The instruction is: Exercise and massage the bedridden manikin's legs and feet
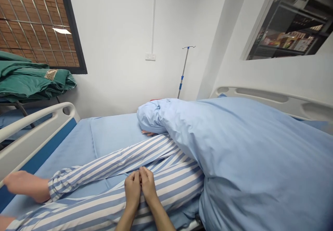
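My left hand [132, 186] and my right hand [147, 182] are held side by side, touching at the curled fingers. Both are closed, and nothing shows in them. Just beneath them is a leg in blue-and-white striped trousers [99, 206], belonging to a figure lying on the bed; whether it is a person or a mannequin I cannot tell. One bare foot [27, 186] points left. A light blue quilt [234, 147] hides the figure's upper part, and the fingers of a hand [148, 133] stick out from its edge.
The bed's blue sheet [114, 125] ends at a white footboard [39, 128] on the left; a white headboard [275, 97] stands right. An IV pole [183, 71] rises behind the bed. Green folded fabric [28, 80] lies beneath a barred window [39, 19] at far left.
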A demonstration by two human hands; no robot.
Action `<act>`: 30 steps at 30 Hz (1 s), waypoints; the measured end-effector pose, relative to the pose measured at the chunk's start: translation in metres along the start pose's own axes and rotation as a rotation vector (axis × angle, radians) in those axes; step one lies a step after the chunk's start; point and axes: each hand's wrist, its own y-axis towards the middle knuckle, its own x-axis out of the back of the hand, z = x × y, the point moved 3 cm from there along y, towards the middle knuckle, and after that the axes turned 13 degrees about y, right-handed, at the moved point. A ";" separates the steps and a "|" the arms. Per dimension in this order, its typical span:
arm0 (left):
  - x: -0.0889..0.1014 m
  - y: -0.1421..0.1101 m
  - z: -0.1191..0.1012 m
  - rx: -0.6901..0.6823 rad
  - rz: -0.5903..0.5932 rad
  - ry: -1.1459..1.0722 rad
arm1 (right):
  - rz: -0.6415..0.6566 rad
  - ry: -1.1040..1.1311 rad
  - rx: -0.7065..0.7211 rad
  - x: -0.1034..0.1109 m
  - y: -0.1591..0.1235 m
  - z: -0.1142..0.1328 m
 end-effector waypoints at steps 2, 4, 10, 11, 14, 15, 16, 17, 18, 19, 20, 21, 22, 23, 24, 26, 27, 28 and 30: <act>-0.005 -0.004 0.000 0.005 -0.034 0.096 | -0.010 -0.100 0.017 0.005 0.002 0.007; -0.008 -0.007 0.002 -0.036 -0.017 0.175 | 0.009 -0.326 0.067 0.011 0.003 0.016; -0.011 -0.006 -0.001 -0.103 0.060 0.203 | 0.078 -0.503 0.117 0.032 -0.002 0.025; -0.013 -0.005 -0.006 -0.092 0.069 0.156 | 0.057 -0.443 0.115 0.035 -0.002 0.023; -0.021 -0.003 -0.026 -0.035 0.089 -0.073 | -0.026 -0.238 0.101 0.042 0.000 0.018; -0.025 -0.003 -0.032 -0.020 0.092 -0.144 | -0.044 -0.174 0.096 0.043 0.001 0.017; -0.029 -0.004 -0.037 -0.009 0.089 -0.196 | -0.058 -0.119 0.093 0.044 0.002 0.017; -0.033 -0.006 -0.041 -0.002 0.079 -0.226 | -0.070 -0.078 0.088 0.045 0.004 0.018; -0.036 -0.008 -0.042 0.001 0.066 -0.225 | -0.085 -0.055 0.083 0.047 0.005 0.020; -0.039 -0.009 -0.042 -0.002 0.052 -0.195 | -0.096 -0.059 0.078 0.050 0.007 0.022; -0.042 -0.011 -0.040 -0.008 0.039 -0.148 | -0.095 -0.095 0.078 0.053 0.008 0.026; -0.045 -0.013 -0.037 -0.018 0.034 -0.094 | -0.079 -0.163 0.088 0.056 0.010 0.030; -0.048 -0.014 -0.034 -0.035 0.040 -0.039 | -0.053 -0.253 0.108 0.059 0.011 0.035; -0.050 -0.015 -0.031 -0.059 0.053 0.012 | -0.023 -0.352 0.134 0.064 0.012 0.040; -0.052 -0.015 -0.029 -0.083 0.067 0.056 | 0.006 -0.446 0.161 0.068 0.013 0.044; -0.055 -0.016 -0.028 -0.124 0.087 0.135 | 0.025 -0.565 0.190 0.078 0.014 0.049; -0.055 -0.016 -0.029 -0.136 0.093 0.170 | 0.016 -0.593 0.189 0.083 0.014 0.049; -0.056 -0.016 -0.030 -0.141 0.098 0.196 | 0.001 -0.606 0.184 0.088 0.015 0.048; -0.057 -0.014 -0.036 -0.133 0.115 0.202 | -0.036 -0.605 0.173 0.094 0.015 0.043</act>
